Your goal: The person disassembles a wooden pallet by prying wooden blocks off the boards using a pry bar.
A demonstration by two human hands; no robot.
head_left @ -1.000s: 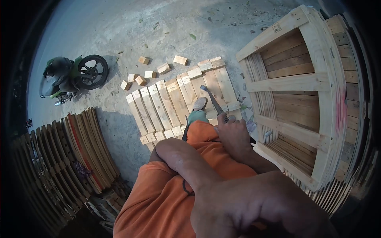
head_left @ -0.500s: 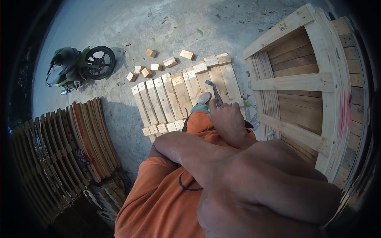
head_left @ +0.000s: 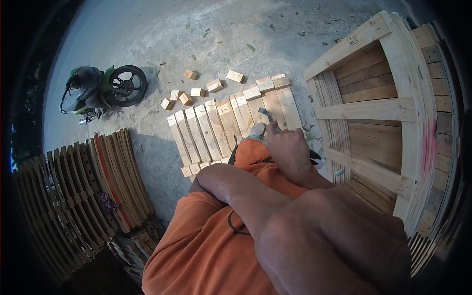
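Note:
My right hand [head_left: 291, 148] is closed around the handle of a dark metal tool [head_left: 269, 119] with a hammer-like head. The tool points down at a row of light wooden planks [head_left: 216, 129] lying on the concrete. My shoe [head_left: 256, 131] rests on those planks. My left forearm crosses my orange clothing, and my left hand [head_left: 334, 246] is raised very close to the camera with its back showing. The left palm and fingers are hidden, so I cannot tell if it holds anything.
Several small wooden blocks [head_left: 195, 91] lie scattered beyond the planks. A large pallet [head_left: 383, 109] stands upright on the right. Stacked pallets [head_left: 73, 196] fill the lower left. A green motorcycle [head_left: 105, 89] is parked at the upper left on the concrete.
My right hand with the tool has shifted slightly up and further over the planks. My left hand has risen closer to the camera and now fills the lower right.

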